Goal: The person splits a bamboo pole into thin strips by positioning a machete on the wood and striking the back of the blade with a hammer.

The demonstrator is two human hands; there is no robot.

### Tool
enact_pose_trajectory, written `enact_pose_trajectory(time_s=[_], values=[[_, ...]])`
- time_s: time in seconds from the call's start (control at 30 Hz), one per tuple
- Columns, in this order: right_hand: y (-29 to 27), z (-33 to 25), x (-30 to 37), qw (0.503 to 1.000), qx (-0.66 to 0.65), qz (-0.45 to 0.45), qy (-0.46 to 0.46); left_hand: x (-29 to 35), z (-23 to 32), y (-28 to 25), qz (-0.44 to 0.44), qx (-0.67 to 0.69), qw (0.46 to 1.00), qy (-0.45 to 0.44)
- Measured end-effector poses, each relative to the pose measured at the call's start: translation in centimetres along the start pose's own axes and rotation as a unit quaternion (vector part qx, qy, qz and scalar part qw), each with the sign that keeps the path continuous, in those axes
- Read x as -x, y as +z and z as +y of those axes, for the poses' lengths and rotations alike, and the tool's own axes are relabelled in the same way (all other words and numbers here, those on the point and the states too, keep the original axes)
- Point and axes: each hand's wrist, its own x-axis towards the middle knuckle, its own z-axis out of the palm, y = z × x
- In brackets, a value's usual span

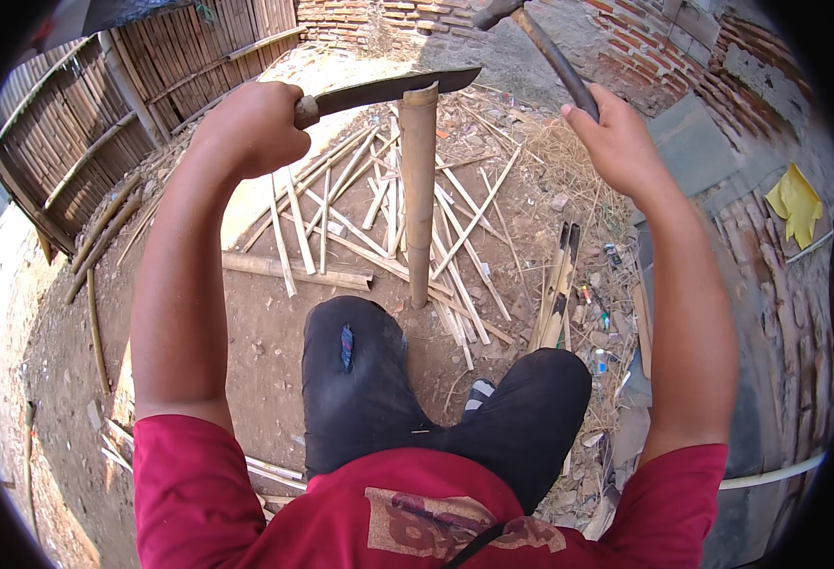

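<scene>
My left hand is closed round the short handle of a machete, its dark blade pointing right. That blade lies across the top end of an upright bamboo pole, which stands on the ground in front of my knees. Raised at the upper right, my right hand grips the dark handle of a hammer. The hammer's head is up near the top edge, apart from the blade. Split bamboo strips lie scattered on the ground behind and around the pole.
A cut bamboo length lies left of the pole. Dark-edged bamboo pieces and litter lie to the right. A bamboo fence stands at the left, a brick wall at the back. A yellow scrap is at the far right.
</scene>
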Motion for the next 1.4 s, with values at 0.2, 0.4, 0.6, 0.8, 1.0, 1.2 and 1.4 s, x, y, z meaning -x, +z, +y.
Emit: enact_pose_trajectory(time_s=[0.2,0.4,0.6,0.8,1.0,1.2,1.4], values=[[1.8,1.3,0.2,0.993,0.001,0.091,-0.074,-0.2,0.5,-0.1,0.007,0.012,1.0,0.01],[-2.3,-0.4,-1.0,0.999,-0.021,0.042,-0.015,0.0,0.2,0.1,0.011,0.006,1.0,0.008],[2.5,2.2,-0.1,0.995,0.078,-0.009,-0.069,-0.3,0.2,-0.2,0.017,0.0,1.0,0.007],[-2.9,0.1,-1.9,0.993,-0.09,0.074,0.018,0.2,0.2,0.1,0.001,-0.003,1.0,-0.001],[3.0,2.1,0.4,0.997,0.046,0.004,-0.062,-0.2,0.0,0.2,0.012,-0.005,1.0,-0.003],[-1.0,-3.7,0.9,0.98,-0.198,-0.003,0.02,-0.6,0.1,-0.8,-0.047,0.005,0.999,0.005],[0.4,-3.2,2.1,0.973,-0.227,-0.038,0.027,-0.3,-0.5,-2.4,-0.135,0.126,0.979,0.082]])
